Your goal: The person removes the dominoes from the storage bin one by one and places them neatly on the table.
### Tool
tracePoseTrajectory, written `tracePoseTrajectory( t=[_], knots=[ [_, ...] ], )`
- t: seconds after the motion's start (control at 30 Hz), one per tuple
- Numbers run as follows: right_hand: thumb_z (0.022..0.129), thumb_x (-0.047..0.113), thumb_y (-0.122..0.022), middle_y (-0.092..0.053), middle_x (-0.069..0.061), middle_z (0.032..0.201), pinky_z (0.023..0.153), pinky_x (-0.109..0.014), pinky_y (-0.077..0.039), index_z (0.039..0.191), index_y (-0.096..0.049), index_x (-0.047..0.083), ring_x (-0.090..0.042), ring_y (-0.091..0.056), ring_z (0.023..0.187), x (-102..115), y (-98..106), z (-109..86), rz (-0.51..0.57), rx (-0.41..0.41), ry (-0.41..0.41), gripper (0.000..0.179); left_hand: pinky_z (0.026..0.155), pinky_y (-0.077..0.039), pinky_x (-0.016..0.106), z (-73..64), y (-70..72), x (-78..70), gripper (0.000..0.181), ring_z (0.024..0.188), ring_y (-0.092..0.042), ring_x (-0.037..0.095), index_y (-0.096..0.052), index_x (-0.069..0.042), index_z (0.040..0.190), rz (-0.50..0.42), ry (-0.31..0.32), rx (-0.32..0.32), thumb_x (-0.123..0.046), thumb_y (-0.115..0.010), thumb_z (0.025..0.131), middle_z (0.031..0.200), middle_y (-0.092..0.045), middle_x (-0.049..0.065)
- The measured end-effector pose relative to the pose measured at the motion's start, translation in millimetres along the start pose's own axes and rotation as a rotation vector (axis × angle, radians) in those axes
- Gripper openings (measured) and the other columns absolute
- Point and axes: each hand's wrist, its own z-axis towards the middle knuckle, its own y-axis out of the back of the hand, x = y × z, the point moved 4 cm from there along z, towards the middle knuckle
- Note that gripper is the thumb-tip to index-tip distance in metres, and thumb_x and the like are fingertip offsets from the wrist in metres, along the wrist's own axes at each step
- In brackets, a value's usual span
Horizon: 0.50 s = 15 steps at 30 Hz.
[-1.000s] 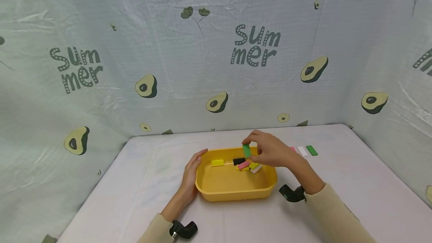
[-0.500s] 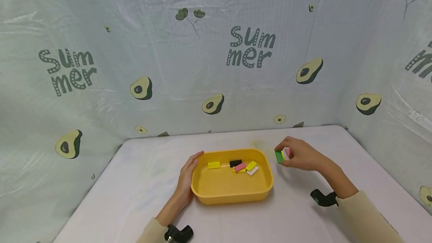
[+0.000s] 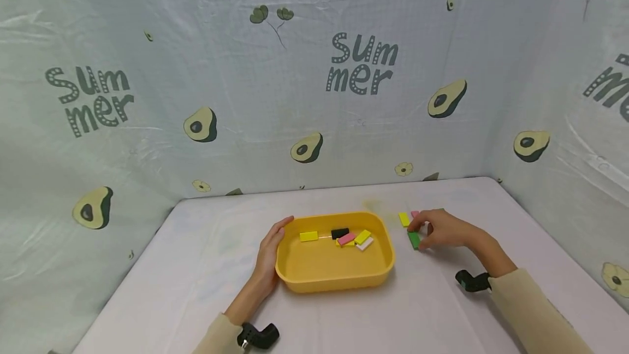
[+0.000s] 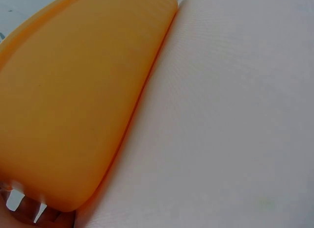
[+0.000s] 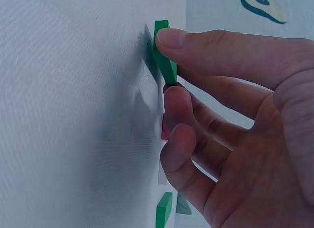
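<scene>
One green block (image 3: 414, 241) is clamped in my right grip (image 3: 442, 229), low by the surface (image 3: 354, 321), right of the tray (image 3: 339, 287); left grip (image 3: 268, 255), uncurled, touches the tray. Looks like placing; next needs flat seating, release.

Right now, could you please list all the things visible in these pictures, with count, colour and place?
Table: 1, whitish, lower part of the head view
Sheet: count unclear, pale, printed, behind the table
Tray: 1, yellow-orange, on the table
Tray blocks: 6 visible, three yellow, one black, one pink, one white, inside the tray
Table blocks: 4 visible, yellow, pink, white, green, right of the tray
Held block: 1, green, in the right hand
Wrist cameras: 2, black, one per wrist
Sleeves: 2, beige, on both arms
Hands: 2, bare, left hand against the tray, right hand pinching the held block
</scene>
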Motion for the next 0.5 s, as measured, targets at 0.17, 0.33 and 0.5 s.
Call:
tracePoseTrajectory(
  t=[0.17,0.33,0.5],
  knots=[
    [0.079,0.016,-0.086,-0.068,-0.004,0.110,0.073,-0.030,-0.053,0.116,-0.073,0.009,-0.019,-0.056,0.088,-4.0,-0.7,3.3,-0.004,0.010,0.004,0.040,0.128,-0.027,0.049,0.1,-0.5,-0.4,0.047,0.151,-0.039,0.028,-0.048,-0.012,0.154,0.011,-0.007,0.001,-0.027,-0.032,0.113,0.164,-0.041,0.008],
    [0.080,0.016,-0.085,-0.066,-0.005,0.109,0.072,-0.028,-0.054,0.117,-0.073,0.009,-0.019,-0.057,0.086,-4.5,-2.8,6.6,0.005,0.024,0.017,0.039,0.127,-0.029,0.047,0.3,1.1,0.9,0.046,0.150,-0.040,0.028,-0.050,-0.013,0.153,0.028,-0.005,-0.013,-0.027,-0.033,0.113,0.163,-0.043,0.007],
    [0.081,0.016,-0.086,-0.065,-0.005,0.109,0.070,-0.027,-0.054,0.117,-0.072,0.009,-0.019,-0.057,0.085,-5.2,-3.3,5.8,0.011,0.035,0.020,0.039,0.128,-0.027,0.048,0.7,0.4,0.8,0.046,0.151,-0.039,0.027,-0.049,-0.013,0.154,0.025,-0.006,-0.003,-0.026,-0.031,0.113,0.164,-0.042,0.007]
  ],
)
